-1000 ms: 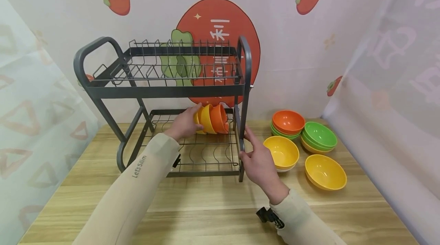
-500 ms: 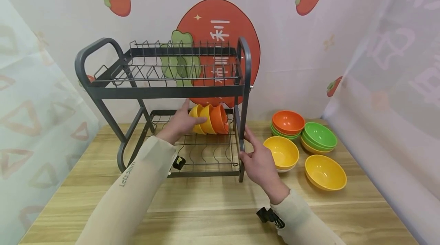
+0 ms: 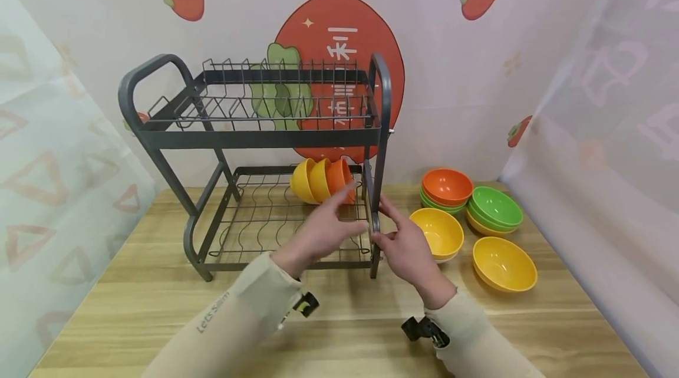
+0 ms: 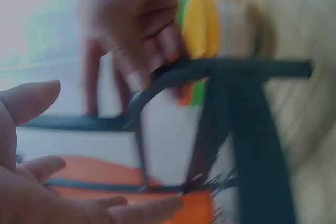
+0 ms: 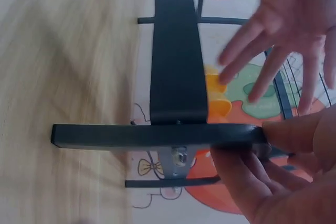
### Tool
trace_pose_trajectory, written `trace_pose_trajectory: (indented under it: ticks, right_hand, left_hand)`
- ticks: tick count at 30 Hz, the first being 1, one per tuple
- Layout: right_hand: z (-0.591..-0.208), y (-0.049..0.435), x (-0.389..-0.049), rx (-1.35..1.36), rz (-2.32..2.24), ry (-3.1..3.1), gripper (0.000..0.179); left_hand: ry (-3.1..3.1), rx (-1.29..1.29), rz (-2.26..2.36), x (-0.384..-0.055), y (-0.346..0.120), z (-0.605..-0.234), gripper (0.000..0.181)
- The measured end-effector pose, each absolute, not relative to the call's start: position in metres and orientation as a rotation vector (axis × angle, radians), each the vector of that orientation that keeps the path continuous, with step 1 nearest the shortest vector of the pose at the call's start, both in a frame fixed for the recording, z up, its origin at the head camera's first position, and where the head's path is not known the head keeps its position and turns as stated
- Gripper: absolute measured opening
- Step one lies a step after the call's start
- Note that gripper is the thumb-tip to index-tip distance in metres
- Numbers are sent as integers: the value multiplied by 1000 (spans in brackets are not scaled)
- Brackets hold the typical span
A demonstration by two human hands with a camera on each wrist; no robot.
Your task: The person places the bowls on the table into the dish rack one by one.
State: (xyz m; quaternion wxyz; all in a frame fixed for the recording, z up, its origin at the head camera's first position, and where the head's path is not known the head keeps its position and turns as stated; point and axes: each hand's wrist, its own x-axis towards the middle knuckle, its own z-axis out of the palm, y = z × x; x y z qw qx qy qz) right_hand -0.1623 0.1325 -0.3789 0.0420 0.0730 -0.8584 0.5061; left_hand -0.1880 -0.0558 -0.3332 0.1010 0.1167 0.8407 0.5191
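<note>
A dark grey two-tier dish rack [image 3: 265, 140] stands on the wooden table. On its lower tier, yellow bowls [image 3: 301, 182] and an orange bowl [image 3: 336, 174] sit on edge in a row near the right end. My left hand [image 3: 325, 229] is in front of that tier with its fingers spread, holding nothing. Its fingers overlap the orange bowl in the head view; contact cannot be told. My right hand [image 3: 408, 251] grips the rack's right side frame; in the right wrist view, thumb and fingers [image 5: 239, 179] pinch the dark bar.
To the rack's right are an orange bowl [image 3: 447, 185] stacked on green ones, green bowls [image 3: 497, 206] on a yellow one, a yellow bowl [image 3: 437, 230] on a white one, and a single yellow bowl [image 3: 504, 264]. A printed cloth [image 3: 440, 83] hangs behind.
My left hand has let go of the yellow bowl at the row's left end, drawn back towards me and shifted right. My right hand keeps its hold on the rack.
</note>
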Motion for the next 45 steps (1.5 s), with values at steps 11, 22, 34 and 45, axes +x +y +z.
trace_pose_trajectory:
  ticks: [11,22,34,45]
  right_hand:
    - [-368,159,-145,341,1693,-2623,78]
    - [-354,193,-129,267,1607,-2695,71]
    - [-336,295,-119,240,936,-3037,67]
    - [-376,385,-113,-11,1391,-3150,75]
  left_hand:
    - [2260,285,1654,-194,-25,-374,79]
    - [2267,329,1662,-191,-21,-381,72]
    - [2223,213,1683,-190,-19,-382,74]
    - [2177,243,1714,-192,-21,-384,75]
